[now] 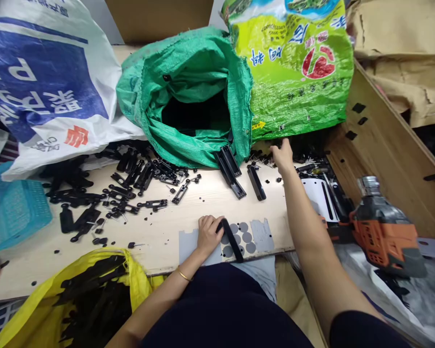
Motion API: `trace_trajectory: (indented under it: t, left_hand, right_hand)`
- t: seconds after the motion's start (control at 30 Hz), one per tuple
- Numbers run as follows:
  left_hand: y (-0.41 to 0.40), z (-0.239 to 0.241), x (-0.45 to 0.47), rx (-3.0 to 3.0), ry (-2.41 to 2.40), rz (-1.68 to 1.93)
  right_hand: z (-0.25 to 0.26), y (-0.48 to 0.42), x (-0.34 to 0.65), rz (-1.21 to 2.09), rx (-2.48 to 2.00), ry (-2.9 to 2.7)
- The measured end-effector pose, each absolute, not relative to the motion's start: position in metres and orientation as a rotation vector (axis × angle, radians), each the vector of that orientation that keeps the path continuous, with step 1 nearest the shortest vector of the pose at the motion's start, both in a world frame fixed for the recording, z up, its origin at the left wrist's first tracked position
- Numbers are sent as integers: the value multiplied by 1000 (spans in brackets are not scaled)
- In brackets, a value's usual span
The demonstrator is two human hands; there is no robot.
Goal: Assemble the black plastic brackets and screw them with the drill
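Note:
My left hand (208, 233) rests on the near edge of the wooden table (166, 232) and grips one end of a long black plastic strip (233, 240), which lies over a grey patch with dark round dots. My right hand (283, 155) reaches far forward to small black parts (261, 157) at the foot of the green-yellow printed sack (293, 67); its fingers touch them, and whether it holds one is unclear. Two more black strips (256, 182) lie between my hands.
An open green woven sack (188, 96) holds black parts at the back centre. A white-blue sack (39, 77) sits at the left, with scattered black brackets (123, 193). A yellow bag (94, 295) of black parts is near left, a teal basket (14, 208) far left, an orange power drill (384, 232) right.

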State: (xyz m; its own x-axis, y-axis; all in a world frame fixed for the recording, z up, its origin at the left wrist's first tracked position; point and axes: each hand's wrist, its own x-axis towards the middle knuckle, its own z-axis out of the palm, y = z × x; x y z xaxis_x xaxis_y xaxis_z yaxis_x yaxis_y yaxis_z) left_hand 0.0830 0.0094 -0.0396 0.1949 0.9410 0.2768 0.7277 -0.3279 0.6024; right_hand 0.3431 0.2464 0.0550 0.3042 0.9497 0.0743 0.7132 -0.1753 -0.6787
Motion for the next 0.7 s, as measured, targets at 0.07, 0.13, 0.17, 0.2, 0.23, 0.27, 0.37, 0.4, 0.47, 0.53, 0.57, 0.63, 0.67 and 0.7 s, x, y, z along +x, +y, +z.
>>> trace_trajectory:
  t: [0.07,0.13,0.17,0.2,0.23,0.27,0.37,0.4,0.47,0.53,0.57,0.63,0.67,0.7]
  left_hand:
    - [8,-39,82,2106,1630,838]
    - [7,-36,76,2047,1736,789]
    - [6,-34,72,2011,1799,756]
    - [5,-32,66,1973,1865,716]
    - [5,-28,59,1940,1927,674]
    - [4,-24,51,1918,1977,637]
    - [5,-8,31,2031,1923,562]
    - [6,-3,26,2139,1802,524]
    - [11,3,22,2362,1460,411]
    - [17,4,23,2494,1204,299]
    - [21,4,25,2523,1153,265]
    - [27,2,27,2536,1170,239]
    - [29,2,28,2524,1213,241]
    - [30,2,29,2501,1269,253]
  right_hand:
    - [60,196,339,792,-1834,-1142]
    - [63,138,330,1077,-1614,-951]
    - [64,109,326,1163,-1551,-920]
    - [65,82,325,1214,-1524,-904]
    - [66,58,325,1259,-1518,-914]
    - [65,38,327,1311,-1526,-953]
    - [62,9,340,1565,-1606,-1186]
    - [60,9,344,1656,-1642,-1287]
    - [55,20,346,1742,-1715,-1471]
    - [53,37,340,1547,-1819,-1614]
    - [52,44,336,1326,-1881,-1661]
    - [52,55,326,782,-1983,-1689]
    - [52,56,321,570,-2031,-1685]
    - [51,55,316,475,-2088,-1682]
